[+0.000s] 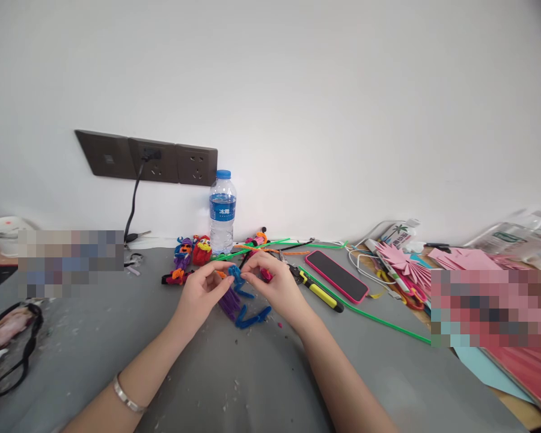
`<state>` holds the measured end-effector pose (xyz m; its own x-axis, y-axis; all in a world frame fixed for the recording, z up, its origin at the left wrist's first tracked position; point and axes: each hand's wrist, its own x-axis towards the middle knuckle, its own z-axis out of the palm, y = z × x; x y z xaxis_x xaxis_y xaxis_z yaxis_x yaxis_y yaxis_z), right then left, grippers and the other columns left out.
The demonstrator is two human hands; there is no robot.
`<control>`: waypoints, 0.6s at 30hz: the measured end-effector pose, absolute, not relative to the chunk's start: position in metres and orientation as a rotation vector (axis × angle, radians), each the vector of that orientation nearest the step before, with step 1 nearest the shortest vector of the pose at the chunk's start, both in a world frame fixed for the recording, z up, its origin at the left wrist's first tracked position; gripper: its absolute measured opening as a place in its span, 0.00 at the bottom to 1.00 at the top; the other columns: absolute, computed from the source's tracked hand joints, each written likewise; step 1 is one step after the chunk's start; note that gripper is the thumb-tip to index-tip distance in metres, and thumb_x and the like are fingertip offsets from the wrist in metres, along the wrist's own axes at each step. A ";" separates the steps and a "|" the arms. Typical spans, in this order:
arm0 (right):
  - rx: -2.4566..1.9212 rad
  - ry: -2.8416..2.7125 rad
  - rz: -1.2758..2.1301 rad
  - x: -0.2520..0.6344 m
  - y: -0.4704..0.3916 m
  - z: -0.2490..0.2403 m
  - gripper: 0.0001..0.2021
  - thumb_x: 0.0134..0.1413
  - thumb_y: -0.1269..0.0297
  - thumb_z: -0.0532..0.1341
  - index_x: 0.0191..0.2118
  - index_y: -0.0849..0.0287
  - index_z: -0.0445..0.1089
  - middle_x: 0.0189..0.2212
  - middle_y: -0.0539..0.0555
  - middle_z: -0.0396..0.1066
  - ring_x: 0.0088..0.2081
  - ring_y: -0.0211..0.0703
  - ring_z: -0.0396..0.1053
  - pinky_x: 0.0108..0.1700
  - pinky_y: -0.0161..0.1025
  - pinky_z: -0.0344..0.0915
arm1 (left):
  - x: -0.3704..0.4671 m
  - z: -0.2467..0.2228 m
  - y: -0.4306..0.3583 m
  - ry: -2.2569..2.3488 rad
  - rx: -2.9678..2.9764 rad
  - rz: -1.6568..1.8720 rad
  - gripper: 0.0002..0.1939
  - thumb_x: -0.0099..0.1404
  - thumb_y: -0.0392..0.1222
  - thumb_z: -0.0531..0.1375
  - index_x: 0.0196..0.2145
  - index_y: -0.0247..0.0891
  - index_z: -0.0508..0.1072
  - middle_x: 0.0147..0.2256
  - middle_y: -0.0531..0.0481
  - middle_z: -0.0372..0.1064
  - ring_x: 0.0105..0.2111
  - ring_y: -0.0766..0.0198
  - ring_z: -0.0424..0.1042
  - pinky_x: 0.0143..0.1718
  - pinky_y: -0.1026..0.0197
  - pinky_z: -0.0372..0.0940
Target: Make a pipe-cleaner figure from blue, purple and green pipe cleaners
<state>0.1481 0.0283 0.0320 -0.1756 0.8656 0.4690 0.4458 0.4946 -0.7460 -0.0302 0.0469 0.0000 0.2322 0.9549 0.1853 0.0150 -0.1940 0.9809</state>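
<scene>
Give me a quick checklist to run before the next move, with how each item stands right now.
1. Blue piece steadied by both hands: ok, the left hand and right hand pinch it at the fingertips.
2. Whether it is joined to the purple strands below: cannot tell, the contact is too small to make out.
3. Bent blue strip nearby: ok, on the gray table just below the hands.
4. Yellow-and-black tool put down: ok, beside the phone.
5. Bottle upright and capped: ok.
6. Tabletop free of scraps: not ok, small bits lie scattered in front.
</scene>
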 end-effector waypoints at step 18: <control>-1.133 -1.755 0.554 0.147 0.028 0.033 0.03 0.53 0.70 0.62 0.30 0.57 0.70 0.28 0.51 0.71 0.32 0.41 0.68 0.34 0.37 0.62 | -0.029 0.002 0.046 0.963 1.457 1.201 0.10 0.57 0.44 0.65 0.36 0.37 0.76 0.28 0.51 0.70 0.28 0.65 0.65 0.30 0.64 0.62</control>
<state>0.1469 0.0278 0.0325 -0.1287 0.8759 0.4651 0.4499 0.4695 -0.7597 -0.0294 0.0458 0.0021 0.1977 0.9586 0.2051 -0.0082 -0.2077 0.9782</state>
